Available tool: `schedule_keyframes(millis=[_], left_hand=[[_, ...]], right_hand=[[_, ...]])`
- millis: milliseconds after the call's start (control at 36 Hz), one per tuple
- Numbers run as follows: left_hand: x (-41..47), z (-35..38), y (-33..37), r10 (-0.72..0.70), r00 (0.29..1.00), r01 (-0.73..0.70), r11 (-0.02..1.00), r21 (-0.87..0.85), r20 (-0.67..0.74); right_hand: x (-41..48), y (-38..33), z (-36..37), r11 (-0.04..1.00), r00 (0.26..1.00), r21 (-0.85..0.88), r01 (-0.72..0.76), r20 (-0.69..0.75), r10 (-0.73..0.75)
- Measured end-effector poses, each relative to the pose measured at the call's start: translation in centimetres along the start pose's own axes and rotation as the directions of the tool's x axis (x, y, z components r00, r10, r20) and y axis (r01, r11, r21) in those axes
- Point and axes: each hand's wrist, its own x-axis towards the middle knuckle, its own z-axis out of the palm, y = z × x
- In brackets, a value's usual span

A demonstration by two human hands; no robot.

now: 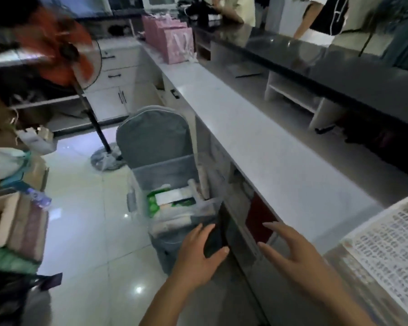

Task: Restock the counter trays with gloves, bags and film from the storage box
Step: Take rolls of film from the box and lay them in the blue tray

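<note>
A grey storage box stands on the floor against the counter, its lid tilted up and back. Inside lie a green and white packet, pale rolls and folded plastic bags. My left hand hovers over the box's near corner, fingers spread, holding nothing. My right hand is spread open beside the counter's front edge, also empty. A white perforated tray sits on the counter at the right.
The long white counter runs away from me, with pink gift bags at its far end. A raised dark counter has people behind it. An orange standing fan and cardboard boxes crowd the left floor.
</note>
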Motion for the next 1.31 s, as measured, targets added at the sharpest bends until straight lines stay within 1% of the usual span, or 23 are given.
schedule_keyframes(millis=[111, 194, 333, 417, 472, 583, 667, 806, 917, 1028, 1139, 1250, 1306], left_hand=[[0.0, -1.5, -3.7, -0.091, 0.991, 0.082, 0.993, -0.087, -0.1], [0.3, -2.7, -6.1, -0.153, 0.981, 0.137, 0.981, -0.136, -0.119], [3.0, -5.5, -9.1, -0.305, 0.937, 0.285, 0.949, -0.131, -0.172], [6.2, -7.5, -10.2, -0.344, 0.916, 0.321, 0.937, -0.137, -0.207], [8.7, -8.9, -10.4, -0.365, 0.908, 0.34, 0.929, -0.148, -0.204], [14.0, -11.5, -10.4, -0.394, 0.909, 0.385, 0.919, -0.086, -0.137], [17.5, -13.3, -10.0, -0.443, 0.892, 0.441, 0.897, -0.036, -0.094], [22.3, -14.6, -9.5, -0.45, 0.89, 0.441, 0.89, -0.114, -0.075], [24.6, -13.9, -9.9, -0.475, 0.88, 0.472, 0.872, -0.129, 0.002], [26.2, -13.2, -11.6, -0.51, 0.854, 0.519, 0.849, -0.102, 0.102], [28.2, -13.3, -14.2, -0.554, 0.81, 0.569, 0.822, -0.033, 0.191], [31.1, -13.5, -17.0, -0.538, 0.798, 0.554, 0.832, 0.019, 0.273], [32.6, -13.5, -18.7, -0.54, 0.784, 0.541, 0.836, 0.091, 0.307]], right_hand=[[4.3, -1.3, 3.0, 0.999, 0.994, -0.026, 0.041, 0.102, -0.038], [7.7, -1.9, 5.3, 0.999, 0.982, -0.006, 0.048, 0.185, -0.046], [14.6, -3.3, 8.4, 0.997, 0.955, 0.013, 0.073, 0.288, -0.074], [19.6, -4.1, 9.9, 0.996, 0.945, 0.021, 0.082, 0.317, -0.085], [23.2, -4.6, 10.6, 0.997, 0.935, 0.038, 0.068, 0.345, -0.077], [30.3, -4.6, 12.0, 0.997, 0.922, 0.059, 0.047, 0.381, -0.065], [34.8, -3.8, 13.5, 0.999, 0.892, 0.04, -0.026, 0.452, 0.005], [40.2, -1.8, 17.4, 0.99, 0.799, -0.031, -0.137, 0.587, 0.129], [42.3, -1.1, 19.7, 0.973, 0.77, -0.078, -0.217, 0.599, 0.22], [42.8, -0.7, 22.0, 0.971, 0.744, -0.109, -0.211, 0.626, 0.232], [42.8, -0.2, 23.6, 0.974, 0.708, -0.174, -0.147, 0.669, 0.226], [42.5, 0.4, 24.7, 0.965, 0.717, -0.223, -0.141, 0.649, 0.255], [42.2, 0.6, 25.3, 0.955, 0.717, -0.25, -0.162, 0.635, 0.288]])
